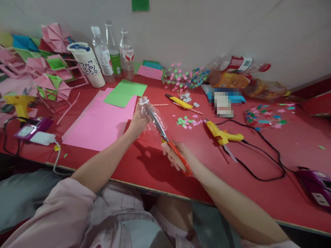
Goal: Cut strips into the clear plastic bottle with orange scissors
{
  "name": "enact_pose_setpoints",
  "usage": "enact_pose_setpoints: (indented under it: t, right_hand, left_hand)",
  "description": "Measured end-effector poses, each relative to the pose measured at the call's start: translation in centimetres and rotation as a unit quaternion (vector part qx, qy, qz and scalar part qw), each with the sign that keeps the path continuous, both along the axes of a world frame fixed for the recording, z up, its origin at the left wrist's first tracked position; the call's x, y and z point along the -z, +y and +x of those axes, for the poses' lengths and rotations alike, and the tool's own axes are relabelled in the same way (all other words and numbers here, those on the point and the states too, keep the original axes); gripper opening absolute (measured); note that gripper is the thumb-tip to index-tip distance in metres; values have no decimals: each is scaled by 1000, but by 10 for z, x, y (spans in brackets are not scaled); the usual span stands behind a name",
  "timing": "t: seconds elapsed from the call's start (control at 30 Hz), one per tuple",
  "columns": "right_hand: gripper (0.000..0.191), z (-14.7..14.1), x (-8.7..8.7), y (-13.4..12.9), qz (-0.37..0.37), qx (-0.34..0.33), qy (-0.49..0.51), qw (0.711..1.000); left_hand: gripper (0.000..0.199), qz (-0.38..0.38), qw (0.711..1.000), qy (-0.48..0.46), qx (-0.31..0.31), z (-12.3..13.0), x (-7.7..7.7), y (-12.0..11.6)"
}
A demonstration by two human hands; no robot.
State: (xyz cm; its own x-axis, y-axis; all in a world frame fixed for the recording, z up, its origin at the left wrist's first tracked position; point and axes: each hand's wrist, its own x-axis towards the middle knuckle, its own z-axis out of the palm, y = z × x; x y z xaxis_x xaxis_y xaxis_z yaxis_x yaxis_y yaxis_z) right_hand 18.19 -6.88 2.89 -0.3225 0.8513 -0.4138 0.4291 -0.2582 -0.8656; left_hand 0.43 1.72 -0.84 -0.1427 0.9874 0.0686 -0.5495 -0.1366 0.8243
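Note:
My left hand (139,119) is wrapped round a clear plastic bottle (159,120) near its neck, holding it tilted above the red table (150,168). Red-handled scissors (178,155) are gripped in my right hand (178,156). Their metal blades point up and left and lie along the bottle, close to its neck. Whether the blades pass inside or over the plastic I cannot tell. Just left of the bottle lie pink paper sheets (93,120) with a green sheet (124,94) on top.
A yellow glue gun (222,134) with a black cord lies at right. Behind are a yellow cutter (182,102), small paper stars (187,122) and star-covered plastic (181,77). Several bottles (126,55) and a white tumbler (89,65) stand at back left, beside pink paper crafts (53,65).

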Motion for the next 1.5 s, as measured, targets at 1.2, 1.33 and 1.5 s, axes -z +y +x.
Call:
enact_pose_setpoints:
  t: [1.2,1.33,1.5]
  right_hand:
    - [45,-2,-6,4,-5,8,-65,998]
    - [45,-1,-5,7,-12,-15,-42,999]
    - [50,5,6,13,-22,-46,-17,999]
  left_hand:
    - [65,61,996,55,19,-7,8,3]
    - [61,54,997,50,17,-5,3,-1]
    - [52,36,999,31,-4,0,-2,-2]
